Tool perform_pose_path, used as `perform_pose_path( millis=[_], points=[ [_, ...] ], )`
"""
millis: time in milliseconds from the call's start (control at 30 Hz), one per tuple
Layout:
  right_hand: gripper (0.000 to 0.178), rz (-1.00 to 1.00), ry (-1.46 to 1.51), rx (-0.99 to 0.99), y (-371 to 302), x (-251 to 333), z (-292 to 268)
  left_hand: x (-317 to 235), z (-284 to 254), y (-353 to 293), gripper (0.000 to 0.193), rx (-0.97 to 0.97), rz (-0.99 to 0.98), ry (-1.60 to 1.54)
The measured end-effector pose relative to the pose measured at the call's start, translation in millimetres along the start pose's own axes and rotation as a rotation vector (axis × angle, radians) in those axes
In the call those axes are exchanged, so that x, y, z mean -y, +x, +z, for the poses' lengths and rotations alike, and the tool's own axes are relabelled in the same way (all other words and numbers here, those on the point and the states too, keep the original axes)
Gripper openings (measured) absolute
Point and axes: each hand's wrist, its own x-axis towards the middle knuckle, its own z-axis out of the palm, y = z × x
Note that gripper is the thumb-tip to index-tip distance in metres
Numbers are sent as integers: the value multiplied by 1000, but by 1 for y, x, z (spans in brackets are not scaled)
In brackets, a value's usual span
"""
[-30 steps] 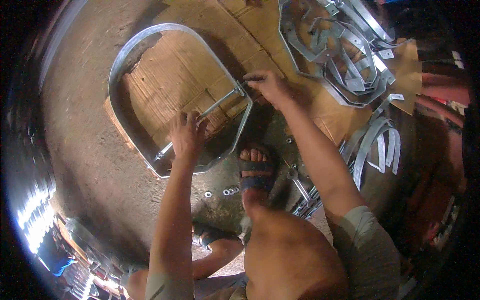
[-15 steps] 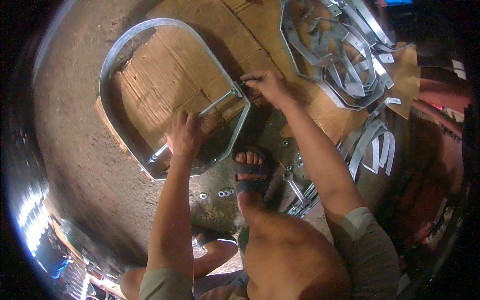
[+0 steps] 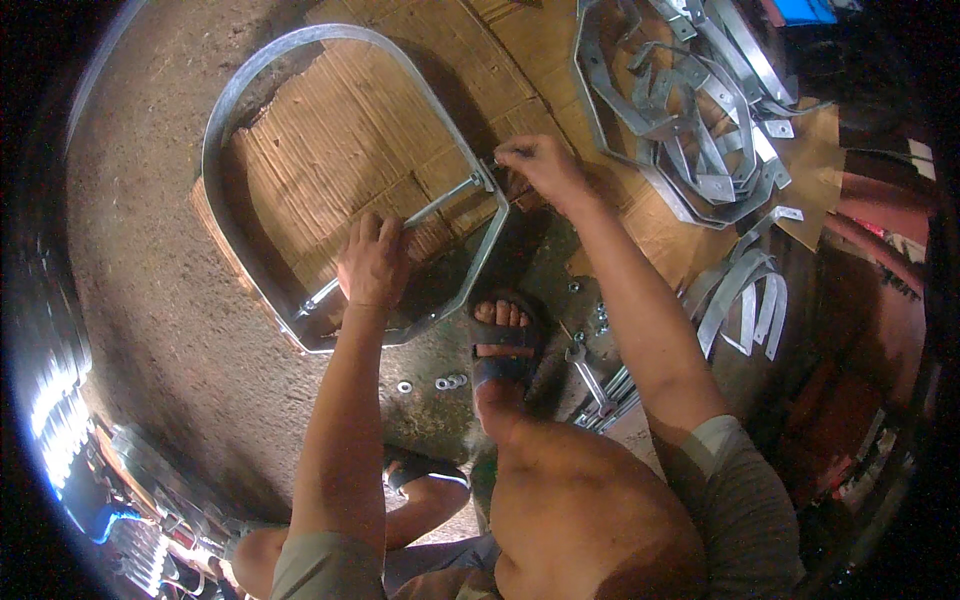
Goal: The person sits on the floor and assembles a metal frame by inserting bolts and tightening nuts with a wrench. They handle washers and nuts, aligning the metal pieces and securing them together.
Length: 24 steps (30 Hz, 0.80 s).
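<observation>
The arch-shaped metal frame point(image 3: 330, 32) is silver-grey; the flat cardboard sheet point(image 3: 335, 130) is tan-brown with fine parallel stripes.

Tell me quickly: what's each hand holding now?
Left hand: closed on the long silver metal rod.
Right hand: pinched shut by the rod's upper end; contents unclear.

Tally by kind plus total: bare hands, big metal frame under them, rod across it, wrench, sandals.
Left hand and right hand: 2
Metal frame: 1
Rod: 1
Wrench: 1
Sandals: 2
Total: 7
</observation>
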Motion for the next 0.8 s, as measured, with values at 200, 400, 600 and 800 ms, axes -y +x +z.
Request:
perform_pose_path(
  millis=[200,400,600,800],
  points=[
    [39,251,198,-10,11,-17,-2,0,4,0,23,29,-6,36],
    [42,225,272,-69,-2,-8,15,6,4,-4,25,-3,13,22],
    [40,411,442,-30,8,-30,2,-1,1,0,26,0,8,60],
    [39,396,667,19,-1,-17,-4,3,6,0,22,-13,17,34]
  ],
)
